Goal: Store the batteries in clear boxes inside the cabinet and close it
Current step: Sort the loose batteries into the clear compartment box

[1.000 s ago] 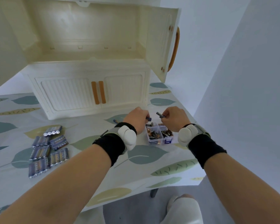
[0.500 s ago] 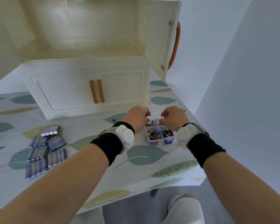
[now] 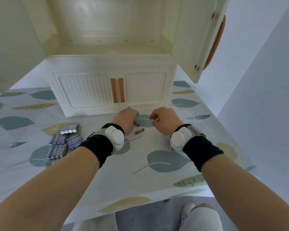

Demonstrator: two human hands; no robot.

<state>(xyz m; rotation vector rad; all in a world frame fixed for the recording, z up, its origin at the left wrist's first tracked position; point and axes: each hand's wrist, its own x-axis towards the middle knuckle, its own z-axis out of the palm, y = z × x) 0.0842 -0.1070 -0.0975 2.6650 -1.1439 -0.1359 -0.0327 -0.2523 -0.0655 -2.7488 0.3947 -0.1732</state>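
Two loose batteries [image 3: 139, 130] lie on the leaf-print tablecloth between my hands. My left hand [image 3: 126, 118] rests knuckles-up beside the farther battery [image 3: 136, 123], fingers bent toward the table, with nothing seen in it. My right hand [image 3: 165, 120] hovers to the right with curled fingers and a small shiny glint at the fingertips. The clear box [image 3: 171, 148] is almost wholly hidden behind my right wrist. Behind my hands stands the cream cabinet [image 3: 110, 64], its upper compartment open and empty, its right door [image 3: 198, 39] swung out.
Several shrink-wrapped battery packs [image 3: 62, 142] lie at the left of the table. The cabinet's lower doors with orange handles [image 3: 117, 92] are shut. A grey wall [image 3: 265, 97] runs close along the right. The table's front edge [image 3: 140, 207] is near my knees.
Both hands left the clear box and moved forward toward the cabinet base, down to the loose batteries. The view moved closer, and my right wrist now covers the box.
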